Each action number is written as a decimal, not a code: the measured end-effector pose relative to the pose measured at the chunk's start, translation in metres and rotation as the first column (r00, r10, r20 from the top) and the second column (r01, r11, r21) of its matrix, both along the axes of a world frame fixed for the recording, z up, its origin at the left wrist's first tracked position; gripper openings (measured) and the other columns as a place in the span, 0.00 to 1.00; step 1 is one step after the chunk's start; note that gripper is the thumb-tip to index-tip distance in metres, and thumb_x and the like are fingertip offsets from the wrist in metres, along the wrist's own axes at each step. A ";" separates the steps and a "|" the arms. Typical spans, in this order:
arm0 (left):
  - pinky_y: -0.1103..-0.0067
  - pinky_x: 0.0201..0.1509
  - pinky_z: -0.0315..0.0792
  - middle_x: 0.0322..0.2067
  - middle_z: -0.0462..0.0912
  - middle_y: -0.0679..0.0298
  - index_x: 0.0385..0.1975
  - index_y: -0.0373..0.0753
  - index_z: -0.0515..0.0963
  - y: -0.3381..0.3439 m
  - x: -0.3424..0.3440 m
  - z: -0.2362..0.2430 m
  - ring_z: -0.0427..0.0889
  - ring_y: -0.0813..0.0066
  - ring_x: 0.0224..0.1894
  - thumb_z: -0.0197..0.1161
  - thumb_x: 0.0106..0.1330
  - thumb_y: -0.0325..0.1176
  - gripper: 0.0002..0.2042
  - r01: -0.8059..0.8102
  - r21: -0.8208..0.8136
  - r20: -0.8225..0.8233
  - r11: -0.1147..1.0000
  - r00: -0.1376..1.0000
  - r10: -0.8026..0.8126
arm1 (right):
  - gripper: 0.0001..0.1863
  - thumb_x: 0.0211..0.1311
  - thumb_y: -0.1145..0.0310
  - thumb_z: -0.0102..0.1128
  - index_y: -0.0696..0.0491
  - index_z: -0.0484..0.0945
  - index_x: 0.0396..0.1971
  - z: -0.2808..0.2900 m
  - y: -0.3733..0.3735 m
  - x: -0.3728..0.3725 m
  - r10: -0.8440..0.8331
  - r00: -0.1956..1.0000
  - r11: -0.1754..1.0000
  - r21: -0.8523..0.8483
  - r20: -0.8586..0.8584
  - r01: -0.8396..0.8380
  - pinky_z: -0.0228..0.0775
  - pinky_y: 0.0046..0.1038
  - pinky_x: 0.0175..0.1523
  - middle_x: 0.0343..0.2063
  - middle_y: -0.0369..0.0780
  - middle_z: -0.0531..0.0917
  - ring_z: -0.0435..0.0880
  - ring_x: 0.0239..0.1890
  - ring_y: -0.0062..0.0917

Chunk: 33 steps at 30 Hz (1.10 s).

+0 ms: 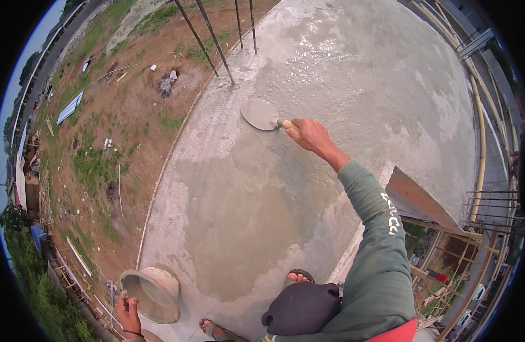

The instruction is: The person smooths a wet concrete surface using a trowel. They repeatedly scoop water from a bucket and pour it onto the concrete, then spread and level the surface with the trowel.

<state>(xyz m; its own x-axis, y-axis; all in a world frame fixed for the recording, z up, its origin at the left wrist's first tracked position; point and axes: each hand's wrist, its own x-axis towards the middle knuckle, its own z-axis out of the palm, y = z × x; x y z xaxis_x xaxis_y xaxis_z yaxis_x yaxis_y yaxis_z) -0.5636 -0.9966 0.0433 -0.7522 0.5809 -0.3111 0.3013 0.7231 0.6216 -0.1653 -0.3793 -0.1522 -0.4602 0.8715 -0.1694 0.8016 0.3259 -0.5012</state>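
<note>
My right hand point(312, 135) is closed round the wooden handle of a trowel point(259, 114). The trowel's broad, rounded blade is smeared with grey cement and lies at the wet slab surface point(239, 211), left of the hand. At the lower left, my left hand point(128, 314) has its fingers curled beside the rim of a cement-coated bucket point(170, 280). The bucket's mouth leans toward that hand. Whether the fingers grip the rim or something small cannot be made out. A darker wet patch spreads over the slab between the bucket and the trowel.
Several steel bars point(221, 48) rise from the slab's left edge, above a drop to earth and grass point(103, 171). A sloping board point(419, 196) borders an opening on the right, with bamboo scaffolding point(444, 268) below. My sandalled feet point(299, 277) stand at the near edge.
</note>
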 end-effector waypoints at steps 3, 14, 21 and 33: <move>0.80 0.49 0.70 0.33 0.79 0.64 0.61 0.31 0.69 0.011 0.001 0.002 0.76 0.79 0.38 0.57 0.73 0.33 0.20 0.018 -0.004 -0.002 1.000 1.000 -0.018 | 0.16 0.60 0.56 0.63 0.49 0.83 0.43 0.005 -0.079 0.002 0.249 0.967 0.968 -0.020 -0.054 -0.250 0.75 0.48 0.34 0.24 0.48 0.84 0.84 0.29 0.49; 0.81 0.48 0.70 0.37 0.80 0.65 0.62 0.32 0.69 0.017 0.024 0.022 0.76 0.80 0.40 0.60 0.71 0.34 0.22 0.041 0.057 -0.034 0.998 0.999 -0.039 | 0.20 0.62 0.51 0.60 0.46 0.81 0.50 -0.005 -0.052 0.021 -0.218 0.971 0.969 0.144 0.102 0.202 0.76 0.48 0.37 0.31 0.49 0.86 0.85 0.34 0.48; 0.79 0.47 0.71 0.39 0.81 0.63 0.61 0.32 0.71 -0.009 0.050 0.055 0.77 0.78 0.40 0.62 0.69 0.35 0.23 0.073 0.079 -0.115 0.994 0.991 -0.064 | 0.19 0.59 0.55 0.64 0.45 0.79 0.48 0.008 -0.154 -0.017 0.417 0.896 0.895 0.102 0.151 -0.434 0.75 0.46 0.32 0.29 0.45 0.86 0.85 0.29 0.46; 0.74 0.52 0.72 0.38 0.83 0.56 0.58 0.28 0.72 -0.033 0.070 0.092 0.81 0.70 0.43 0.64 0.67 0.46 0.29 0.074 0.041 -0.165 0.996 0.984 -0.066 | 0.21 0.57 0.57 0.67 0.41 0.77 0.51 0.010 -0.198 -0.073 0.472 0.877 0.838 0.262 0.093 -0.478 0.73 0.43 0.27 0.24 0.42 0.83 0.84 0.24 0.43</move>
